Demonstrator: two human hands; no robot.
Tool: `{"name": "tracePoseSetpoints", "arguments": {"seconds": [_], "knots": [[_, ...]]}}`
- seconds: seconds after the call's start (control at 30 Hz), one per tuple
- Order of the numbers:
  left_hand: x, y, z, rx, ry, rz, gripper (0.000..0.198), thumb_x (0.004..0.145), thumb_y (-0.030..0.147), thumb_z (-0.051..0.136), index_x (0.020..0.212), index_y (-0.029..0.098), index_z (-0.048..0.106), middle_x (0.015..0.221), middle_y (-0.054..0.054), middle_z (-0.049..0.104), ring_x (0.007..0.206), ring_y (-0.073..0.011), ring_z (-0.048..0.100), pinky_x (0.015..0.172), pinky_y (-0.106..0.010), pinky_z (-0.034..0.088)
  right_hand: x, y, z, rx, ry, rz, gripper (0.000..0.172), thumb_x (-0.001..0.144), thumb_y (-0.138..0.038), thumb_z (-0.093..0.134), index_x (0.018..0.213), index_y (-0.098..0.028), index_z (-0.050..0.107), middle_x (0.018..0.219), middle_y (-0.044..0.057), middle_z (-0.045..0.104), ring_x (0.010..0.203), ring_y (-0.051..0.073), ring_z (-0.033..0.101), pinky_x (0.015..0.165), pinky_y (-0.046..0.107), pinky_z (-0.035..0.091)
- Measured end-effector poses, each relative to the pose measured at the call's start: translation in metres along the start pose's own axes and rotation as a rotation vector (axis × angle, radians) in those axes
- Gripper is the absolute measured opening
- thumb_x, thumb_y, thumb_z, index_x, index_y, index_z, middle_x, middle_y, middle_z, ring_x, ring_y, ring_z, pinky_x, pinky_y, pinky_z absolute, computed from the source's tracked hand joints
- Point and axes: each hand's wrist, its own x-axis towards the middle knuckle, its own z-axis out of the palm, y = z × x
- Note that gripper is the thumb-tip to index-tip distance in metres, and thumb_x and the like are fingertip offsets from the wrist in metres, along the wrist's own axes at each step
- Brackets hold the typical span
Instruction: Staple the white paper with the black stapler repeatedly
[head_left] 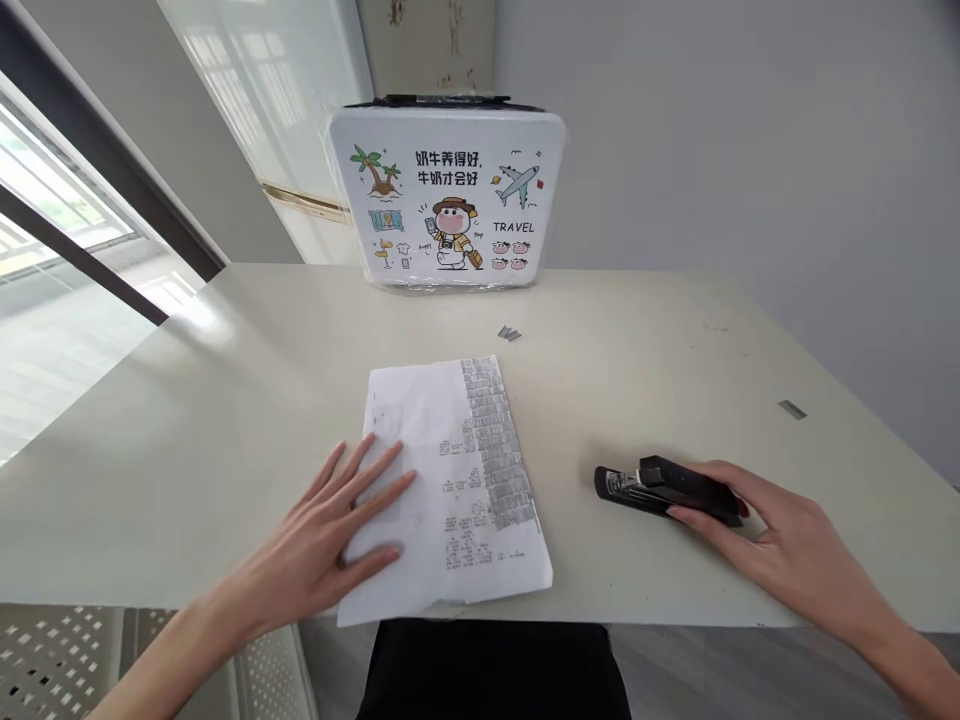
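Observation:
A white printed sheet of paper (pixel 465 470) lies near the front edge of the pale table (pixel 225 400), with a band of grey staples down its right side. My left hand (pixel 337 530) rests flat on the sheet's left part, fingers spread. A black stapler (pixel 660 487) lies on the table to the right of the paper. My right hand (pixel 772 535) grips the stapler's rear end, fingers curled round it.
A white case (pixel 450 200) with cartoon pictures and the word TRAVEL stands at the table's far side against the wall. Loose strips of staples lie at mid-table (pixel 509 333) and far right (pixel 792 409). A window runs along the left.

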Motion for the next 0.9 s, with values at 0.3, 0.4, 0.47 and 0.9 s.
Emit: {"name": "tracePoseSetpoints", "arguments": {"seconds": [0.3,0.4,0.47,0.9], "knots": [[0.053,0.079,0.015,-0.068,-0.059,0.091,0.077,0.102,0.060,0.055,0.168,0.033,0.025,0.175,-0.004,0.019,0.161,-0.0386,0.014,0.128,-0.069,0.011,-0.011,0.016,-0.027,-0.117,0.128,0.124,0.049,0.084,-0.072,0.068,0.110,-0.030,0.071,0.087,0.003,0.077,0.028,0.010,0.040,0.037,0.035,0.047],[0.091,0.090,0.027,-0.110,-0.071,0.107,0.075,0.101,0.061,0.057,0.166,0.031,0.035,0.174,-0.006,0.021,0.161,-0.0386,0.011,0.129,-0.068,0.011,-0.009,0.009,-0.029,-0.122,0.153,0.141,0.050,0.084,-0.072,0.068,0.109,-0.029,0.072,0.086,0.002,0.077,0.030,0.011,0.044,0.039,0.034,0.047],[0.121,0.095,0.037,-0.141,-0.048,0.124,0.074,0.100,0.064,0.057,0.163,0.029,0.041,0.174,-0.007,0.025,0.162,-0.0393,0.011,0.129,-0.068,0.009,-0.007,0.003,-0.029,-0.137,0.189,0.141,0.051,0.085,-0.073,0.065,0.109,-0.029,0.072,0.086,0.002,0.076,0.032,0.012,0.044,0.041,0.034,0.047],[0.236,0.115,0.080,-0.307,0.090,0.182,0.067,0.105,0.066,0.039,0.158,0.026,0.047,0.173,-0.012,0.027,0.162,-0.0367,0.014,0.131,-0.063,0.006,0.013,-0.014,-0.030,-0.135,0.233,-0.020,0.036,0.092,-0.063,0.067,0.109,-0.031,0.068,0.078,0.001,0.072,0.039,0.014,0.046,0.042,0.032,0.044]]}}
